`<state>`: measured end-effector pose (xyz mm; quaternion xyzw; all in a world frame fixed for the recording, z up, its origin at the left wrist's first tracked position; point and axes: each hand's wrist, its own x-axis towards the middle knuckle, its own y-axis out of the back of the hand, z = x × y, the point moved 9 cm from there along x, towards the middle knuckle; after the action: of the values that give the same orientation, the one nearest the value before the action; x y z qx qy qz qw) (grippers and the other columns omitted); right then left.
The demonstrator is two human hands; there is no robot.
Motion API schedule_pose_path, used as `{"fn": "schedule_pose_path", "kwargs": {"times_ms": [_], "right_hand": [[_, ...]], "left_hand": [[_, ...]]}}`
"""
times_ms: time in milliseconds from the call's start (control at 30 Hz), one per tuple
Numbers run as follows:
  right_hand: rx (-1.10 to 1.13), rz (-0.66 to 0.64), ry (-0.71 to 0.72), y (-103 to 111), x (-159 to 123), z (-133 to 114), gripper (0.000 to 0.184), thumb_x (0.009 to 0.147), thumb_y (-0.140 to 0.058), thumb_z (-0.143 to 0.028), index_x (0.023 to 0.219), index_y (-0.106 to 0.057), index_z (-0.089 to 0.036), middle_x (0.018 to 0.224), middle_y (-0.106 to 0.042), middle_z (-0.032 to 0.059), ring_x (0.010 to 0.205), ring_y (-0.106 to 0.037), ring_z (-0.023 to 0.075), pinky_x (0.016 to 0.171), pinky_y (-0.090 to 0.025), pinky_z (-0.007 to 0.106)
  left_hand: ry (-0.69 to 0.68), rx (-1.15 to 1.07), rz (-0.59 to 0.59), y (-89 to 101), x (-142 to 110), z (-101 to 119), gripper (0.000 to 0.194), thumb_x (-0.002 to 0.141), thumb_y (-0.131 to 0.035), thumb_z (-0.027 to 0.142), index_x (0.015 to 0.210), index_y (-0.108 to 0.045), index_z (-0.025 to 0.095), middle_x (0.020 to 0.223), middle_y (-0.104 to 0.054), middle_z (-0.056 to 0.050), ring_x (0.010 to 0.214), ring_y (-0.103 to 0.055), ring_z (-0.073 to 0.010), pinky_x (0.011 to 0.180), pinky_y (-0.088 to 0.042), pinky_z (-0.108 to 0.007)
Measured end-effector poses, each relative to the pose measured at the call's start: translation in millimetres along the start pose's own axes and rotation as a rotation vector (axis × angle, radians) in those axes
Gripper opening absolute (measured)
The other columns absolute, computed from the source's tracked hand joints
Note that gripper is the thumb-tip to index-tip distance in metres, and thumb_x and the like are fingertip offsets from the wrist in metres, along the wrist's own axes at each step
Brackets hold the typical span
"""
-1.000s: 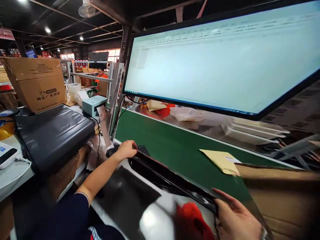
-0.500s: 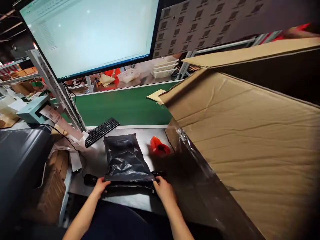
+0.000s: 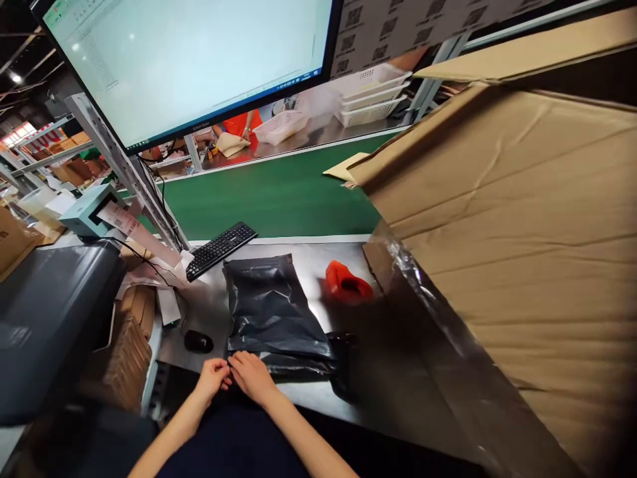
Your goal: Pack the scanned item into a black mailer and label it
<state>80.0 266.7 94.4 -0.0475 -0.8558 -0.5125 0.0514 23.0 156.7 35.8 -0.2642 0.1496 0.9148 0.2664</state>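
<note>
Hands (image 3: 212, 376) (image 3: 253, 375) pinching black mailer bag (image 3: 271, 309) (contents hidden), near edge, steel bench (image 3: 318, 262)

Head view, lower centre. My two bare forearms are rising from the bottom edge and converging toward each other, the left one coming up from the lower left, the right one from the lower middle. My left hand (image 3: 213, 376) is lying palm down with its fingers curled inward, the fingertips pointing to the right. My right hand (image 3: 253, 376) is lying just beside it, knuckles up, fingers bent and pointing left. The fingertips of the two hands are meeting, touching or nearly so. Both wrists are lying low and roughly straight, and both hands are pinching loosely rather than spreading flat.
</note>
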Motion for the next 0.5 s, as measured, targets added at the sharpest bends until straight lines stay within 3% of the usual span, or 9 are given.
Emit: {"fn": "schedule_pose_path", "kwargs": {"times_ms": [167, 300, 433, 500], "right_hand": [[-0.001, -0.102, -0.041, -1, -1, -8, 0.018, 0.098, -0.059, -0.017, 0.097, -0.077, -0.015, 0.096, -0.077, 0.0109, 0.09, -0.07, 0.0231, 0.078, -0.047, 0.032], [0.135, -0.097, -0.129, -8, -4, -3, 0.014, 0.096, -0.063, -0.02, 0.095, -0.077, -0.017, 0.096, -0.078, 0.0111, 0.092, -0.069, 0.0222, 0.083, -0.047, 0.031], [0.24, 0.05, -0.346, -10, -20, 36, 0.018, 0.095, -0.06, -0.024, 0.087, -0.076, -0.02, 0.091, -0.078, 0.0075, 0.089, -0.07, 0.0192, 0.083, -0.049, 0.027], [0.26, 0.2, -0.525, 3, -55, 71, 0.026, 0.097, -0.051, -0.027, 0.09, -0.075, -0.02, 0.096, -0.079, 0.0087, 0.091, -0.071, 0.0196, 0.083, -0.051, 0.028]], "left_hand": [[-0.063, 0.062, -0.049, -7.8, -13, 22, 0.026, 0.069, -0.08, 0.034, 0.059, -0.063, 0.017, 0.051, -0.059, 0.002, 0.048, -0.054, -0.0107, 0.051, -0.044, -0.024], [-0.004, 0.058, -0.078, -5.4, -9, 7, 0.014, 0.072, -0.078, 0.026, 0.067, -0.07, 0.016, 0.057, -0.064, 0.002, 0.055, -0.058, -0.0115, 0.058, -0.049, -0.024], [0.039, 0.049, -0.089, -6.9, -4, -11, 0.011, 0.073, -0.076, 0.025, 0.074, -0.071, 0.016, 0.068, -0.071, -0.002, 0.057, -0.063, -0.0121, 0.059, -0.052, -0.024], [0.052, 0.048, -0.073, -4.5, -4, -17, 0.012, 0.074, -0.075, 0.026, 0.075, -0.069, 0.016, 0.069, -0.071, -0.002, 0.057, -0.063, -0.012, 0.058, -0.052, -0.024]]}}
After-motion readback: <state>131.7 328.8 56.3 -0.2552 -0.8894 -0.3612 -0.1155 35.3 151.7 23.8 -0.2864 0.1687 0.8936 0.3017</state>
